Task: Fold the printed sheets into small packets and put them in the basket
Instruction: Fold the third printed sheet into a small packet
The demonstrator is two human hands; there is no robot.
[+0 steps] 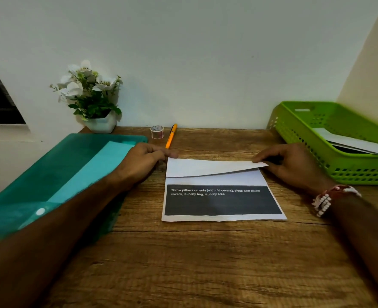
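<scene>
A printed sheet [222,200] with a dark block and white text lies in the middle of the wooden table [183,263]. Its far edge is folded over towards me as a white flap. My left hand [147,160] presses a fingertip at the flap's far left corner. My right hand [292,162] pinches the flap's right corner, which is lifted a little off the sheet. The green basket [330,156] stands at the right and holds several white folded papers [357,143].
A teal plastic folder [57,174] lies at the left under my left forearm. A white pot of flowers [92,101], a small tape roll [157,131] and an orange pen [171,135] stand along the wall behind the sheet.
</scene>
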